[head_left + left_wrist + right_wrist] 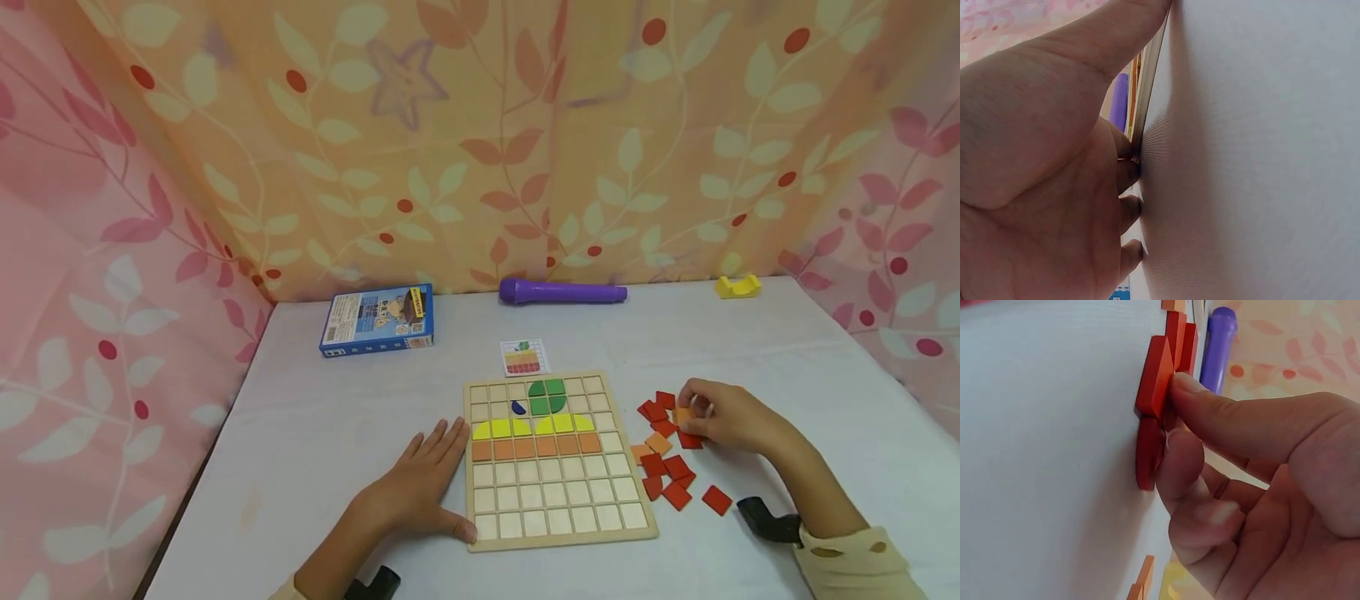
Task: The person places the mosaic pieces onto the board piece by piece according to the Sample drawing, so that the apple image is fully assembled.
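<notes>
A wooden grid board (pixel 562 543) lies on the table with green, yellow, orange and dark blue pieces in its upper cells. My left hand (pixel 416 483) is spread beside its left edge, the thumb touching the lower left corner; in the left wrist view its fingers (pixel 1129 209) reach down to the white cloth. To the right of the board, my right hand (pixel 723 417) pinches an orange square tile (pixel 682 416) among scattered red tiles (pixel 677 495). In the right wrist view, thumb and forefinger are bent close against red tiles (pixel 1154 378), and the orange tile is mostly hidden.
A small pattern card (pixel 524 357) lies just behind the board. Farther back are a blue box (pixel 378 321), a purple microphone-shaped object (pixel 562 292) and a yellow piece (pixel 738 287). Loose orange tiles (pixel 658 448) lie among the red ones. A patterned curtain (pixel 480 167) hangs behind the table.
</notes>
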{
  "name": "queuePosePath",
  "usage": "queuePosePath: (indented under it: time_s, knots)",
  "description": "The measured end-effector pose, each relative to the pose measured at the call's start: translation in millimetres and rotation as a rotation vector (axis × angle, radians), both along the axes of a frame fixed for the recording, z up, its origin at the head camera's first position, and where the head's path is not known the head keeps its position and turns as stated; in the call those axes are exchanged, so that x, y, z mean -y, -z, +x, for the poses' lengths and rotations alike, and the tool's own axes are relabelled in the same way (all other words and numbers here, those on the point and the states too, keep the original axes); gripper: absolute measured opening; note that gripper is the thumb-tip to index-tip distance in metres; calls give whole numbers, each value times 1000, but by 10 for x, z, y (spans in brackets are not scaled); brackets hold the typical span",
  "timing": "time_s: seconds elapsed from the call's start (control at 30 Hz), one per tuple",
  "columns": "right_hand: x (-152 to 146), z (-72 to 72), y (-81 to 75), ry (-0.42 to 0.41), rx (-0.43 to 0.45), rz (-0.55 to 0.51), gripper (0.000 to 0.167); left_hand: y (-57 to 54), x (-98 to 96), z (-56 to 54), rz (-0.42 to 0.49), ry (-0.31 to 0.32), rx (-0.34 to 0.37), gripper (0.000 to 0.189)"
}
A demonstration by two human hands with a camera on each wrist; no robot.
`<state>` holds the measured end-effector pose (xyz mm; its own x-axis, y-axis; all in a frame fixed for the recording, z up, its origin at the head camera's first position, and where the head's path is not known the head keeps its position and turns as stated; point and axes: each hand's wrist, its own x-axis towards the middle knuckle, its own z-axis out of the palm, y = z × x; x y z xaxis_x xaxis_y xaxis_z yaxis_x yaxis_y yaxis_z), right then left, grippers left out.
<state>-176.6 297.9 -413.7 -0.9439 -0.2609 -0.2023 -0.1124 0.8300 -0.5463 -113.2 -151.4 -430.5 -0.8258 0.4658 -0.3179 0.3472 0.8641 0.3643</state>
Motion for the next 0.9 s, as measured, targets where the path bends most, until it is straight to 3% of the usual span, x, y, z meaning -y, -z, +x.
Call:
queuePosePath:
  time_s: [0.2,0.4,0.57,0.9]
  knots:
    - [-39,4,-21,12,20,-26,10,-6,-4,3,-2,-2,-4,140]
    - [-73,25,-56,30,87,-38,20,-1,-10,3,-1,-5,-7,141]
    - [-62,40,-89,18,123,-82,19,8,-8,3,-8,1,-10,140]
    - [282,-15,-54,-130,230,-242,14,-23,-14,24,-3,0,0,137]
